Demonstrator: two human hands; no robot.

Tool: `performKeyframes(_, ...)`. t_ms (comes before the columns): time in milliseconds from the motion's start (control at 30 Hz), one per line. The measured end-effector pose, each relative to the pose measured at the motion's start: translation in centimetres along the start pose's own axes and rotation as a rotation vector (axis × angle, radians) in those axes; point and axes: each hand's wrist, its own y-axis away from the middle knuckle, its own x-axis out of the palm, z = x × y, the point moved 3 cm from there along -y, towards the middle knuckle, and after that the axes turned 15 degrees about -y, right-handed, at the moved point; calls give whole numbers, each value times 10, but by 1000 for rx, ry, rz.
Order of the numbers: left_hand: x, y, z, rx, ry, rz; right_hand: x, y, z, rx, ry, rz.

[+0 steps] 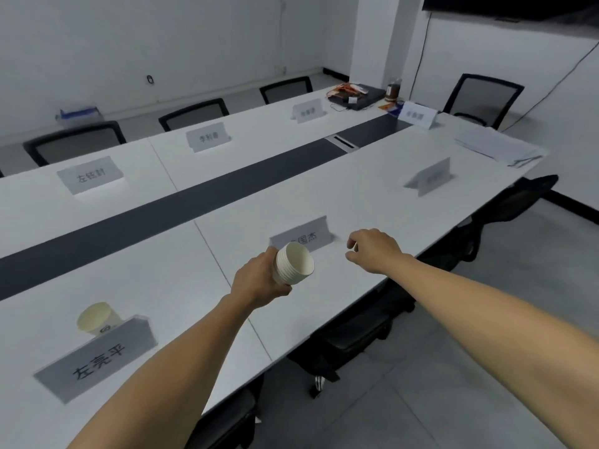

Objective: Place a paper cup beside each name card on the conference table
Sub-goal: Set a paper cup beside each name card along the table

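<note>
Cup stack (293,265) in left hand (259,280) lies tilted, mouths facing right.

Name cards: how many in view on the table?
7. Near side: nearest card, middle card by the hands, one further along. Far side: three. One at the head end. Clutter there may hide more.

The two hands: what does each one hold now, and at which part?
The left hand holds a stack of paper cups, its grip around the lower walls, rims pointing away. The right hand holds nothing visible.
</note>
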Motion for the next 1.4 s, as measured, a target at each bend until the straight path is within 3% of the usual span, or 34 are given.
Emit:
performKeyframes(333, 1, -76, -1, -78, -106, -6, -7, -86, -6, -65, -74, 65)
performKeyframes(600, -6, -143, -3, -77, -101, -32, -25, -156, 29, -137, -339, 58)
performKeyframes(1100, -18, -183, 34, -293, -47, -84, 3, -244, 90, -191, -520, 336)
performKeyframes(1400, -13, -177, 55, -462, -70, -2, 36, -279, 109, -231, -508, 474)
